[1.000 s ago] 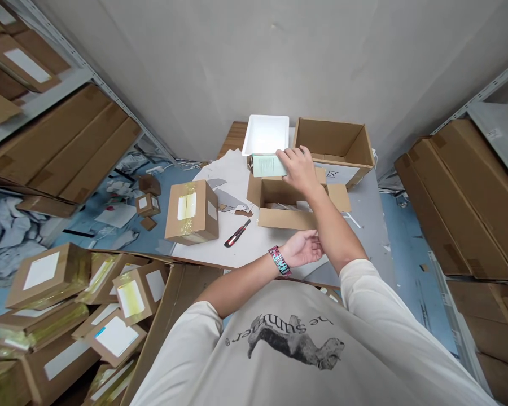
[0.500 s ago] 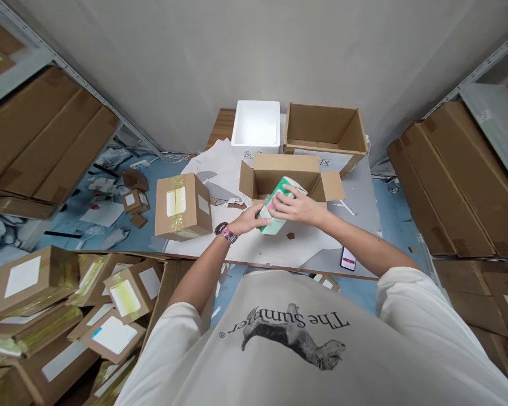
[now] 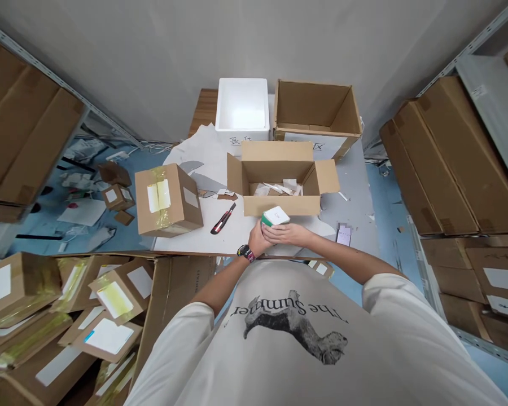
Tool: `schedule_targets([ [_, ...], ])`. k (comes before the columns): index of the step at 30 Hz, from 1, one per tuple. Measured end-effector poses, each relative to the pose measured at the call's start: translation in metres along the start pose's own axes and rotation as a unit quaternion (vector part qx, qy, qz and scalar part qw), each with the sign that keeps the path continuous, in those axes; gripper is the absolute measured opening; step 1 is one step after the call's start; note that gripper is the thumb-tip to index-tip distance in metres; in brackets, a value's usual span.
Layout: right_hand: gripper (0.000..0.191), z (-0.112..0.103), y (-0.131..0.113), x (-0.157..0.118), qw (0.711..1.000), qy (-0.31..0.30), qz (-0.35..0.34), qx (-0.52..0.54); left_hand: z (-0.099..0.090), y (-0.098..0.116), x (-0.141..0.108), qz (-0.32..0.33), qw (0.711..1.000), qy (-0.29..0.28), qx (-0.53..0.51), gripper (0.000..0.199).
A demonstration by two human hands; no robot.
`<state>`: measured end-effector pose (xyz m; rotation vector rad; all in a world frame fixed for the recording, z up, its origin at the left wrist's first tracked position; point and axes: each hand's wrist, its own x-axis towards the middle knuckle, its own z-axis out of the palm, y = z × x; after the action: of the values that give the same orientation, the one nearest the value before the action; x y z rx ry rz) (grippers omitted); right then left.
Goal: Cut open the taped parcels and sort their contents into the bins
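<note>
A small green and white carton point(image 3: 276, 215) is held upright between my two hands, close to my body at the table's front edge. My left hand point(image 3: 260, 239) grips its left and lower side, and my right hand point(image 3: 290, 233) wraps round its near side, hiding most of it. Its white top faces up. Just beyond stands an open cardboard box point(image 3: 281, 206) with flaps spread and white paper pieces point(image 3: 279, 188) inside. A red and black utility knife point(image 3: 223, 219) lies on the table to the left of my hands.
A taped cardboard box point(image 3: 169, 200) stands on the table's left. Behind are a white foam box point(image 3: 242, 135) and a larger open cardboard box point(image 3: 317, 135). A phone point(image 3: 344, 234) lies at right. Several parcels point(image 3: 110, 338) fill the lower left; shelves with boxes flank both sides.
My hands have drawn the carton from over the open box toward my body and turned it upright. The utility knife and the papers inside the box now show. The view has shifted.
</note>
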<state>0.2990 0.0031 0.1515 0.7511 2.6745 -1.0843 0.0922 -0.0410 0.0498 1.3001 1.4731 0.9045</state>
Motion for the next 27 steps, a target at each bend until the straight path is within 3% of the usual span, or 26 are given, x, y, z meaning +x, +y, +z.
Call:
schedule_targets([
  [3, 0.063, 0.025, 0.000, -0.015, 0.998, 0.035, -0.040, -0.018, 0.008, -0.024, -0.002, -0.011, 1.000, 0.019, 0.003, 0.044],
  [5, 0.056, 0.039, 0.002, -0.023, 0.993, 0.103, -0.034, -0.055, 0.013, -0.038, 0.002, -0.015, 1.000, 0.020, 0.017, 0.055],
  [8, 0.051, 0.052, 0.003, -0.019, 0.967, 0.226, 0.096, -0.068, 0.020, -0.056, 0.010, -0.008, 0.999, 0.000, 0.036, 0.074],
  [10, 0.066, 0.056, 0.004, -0.006, 0.944, 0.264, 0.195, -0.039, 0.024, -0.067, 0.013, 0.011, 0.999, -0.012, 0.043, 0.078],
  [12, 0.076, 0.056, 0.004, 0.011, 0.932, 0.257, 0.257, -0.006, 0.027, -0.077, 0.014, 0.032, 0.998, -0.022, 0.049, 0.075],
  [16, 0.067, 0.051, 0.001, 0.037, 0.933, 0.204, 0.295, -0.008, 0.026, -0.083, 0.008, 0.047, 0.996, -0.012, 0.078, 0.071],
  [22, 0.061, 0.051, -0.007, 0.044, 0.942, 0.161, 0.287, -0.070, 0.021, -0.063, 0.004, 0.075, 0.989, 0.032, 0.121, 0.070],
  [27, 0.061, 0.054, -0.018, 0.055, 0.943, 0.159, 0.276, -0.096, 0.012, -0.065, -0.004, 0.052, 0.989, 0.030, 0.134, 0.068],
])
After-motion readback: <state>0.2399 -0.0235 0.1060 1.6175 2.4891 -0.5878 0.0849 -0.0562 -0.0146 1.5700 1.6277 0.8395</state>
